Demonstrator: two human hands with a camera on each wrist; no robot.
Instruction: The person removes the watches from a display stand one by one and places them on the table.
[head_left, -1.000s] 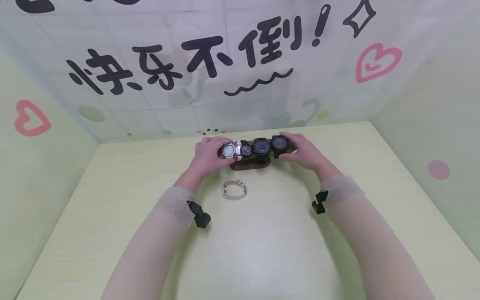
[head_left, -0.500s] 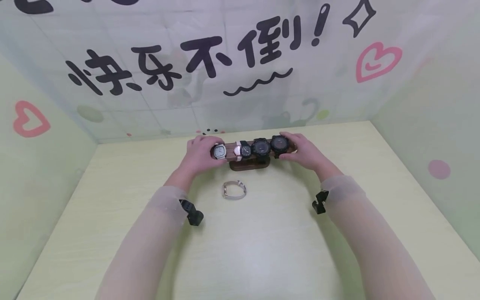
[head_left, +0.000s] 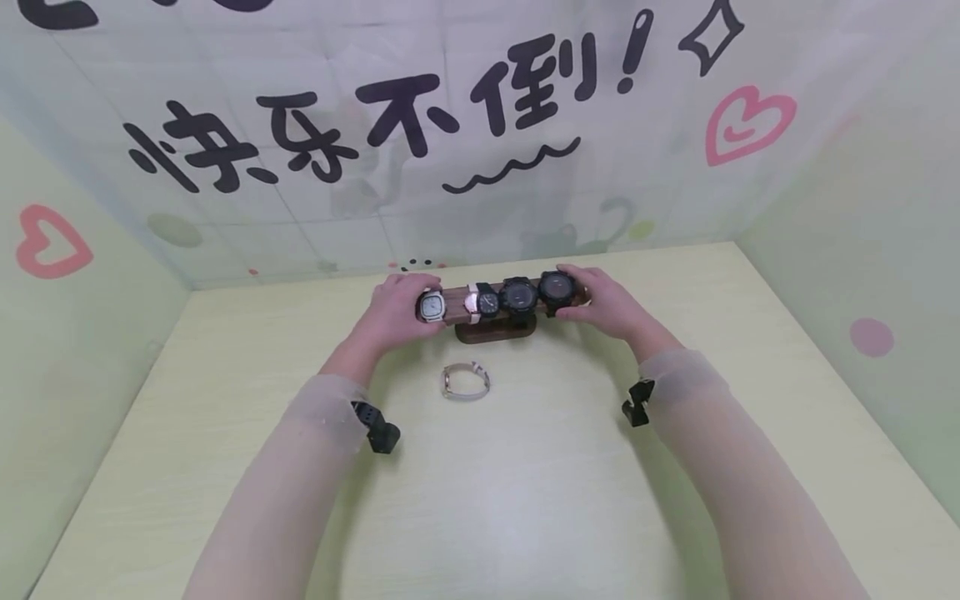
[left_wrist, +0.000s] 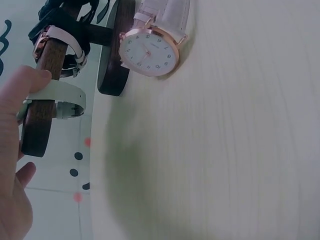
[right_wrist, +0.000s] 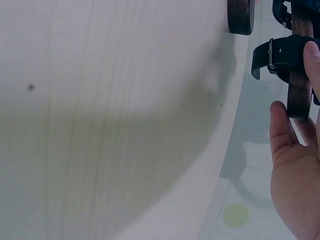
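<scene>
A dark wooden watch stand point(head_left: 455, 310) with a raised bar and oval base point(head_left: 495, 332) stands near the back of the table. My left hand point(head_left: 396, 312) grips a white square-faced watch point(head_left: 432, 307) around the bar's left end; in the left wrist view its thumb point(left_wrist: 37, 80) lies on the pale strap. At the other end, my right hand point(head_left: 603, 304) holds the stand beside a large black watch point(head_left: 557, 287), its thumb against the black strap point(right_wrist: 292, 52). Between them sit another large black watch point(head_left: 517, 295), a small black watch point(head_left: 487, 303) and a rose-gold watch point(head_left: 472, 302).
A rose-gold watch with a pale strap point(head_left: 465, 397) lies looped on the table point(head_left: 495, 500) in front of the stand. Close behind the stand rises a printed backdrop point(head_left: 337, 225). Side panels point(head_left: 67, 350) flank the table.
My left hand has moved left along the bar with the white watch, leaving bare wood between it and the rose-gold watch. The right hand has stayed at its end.
</scene>
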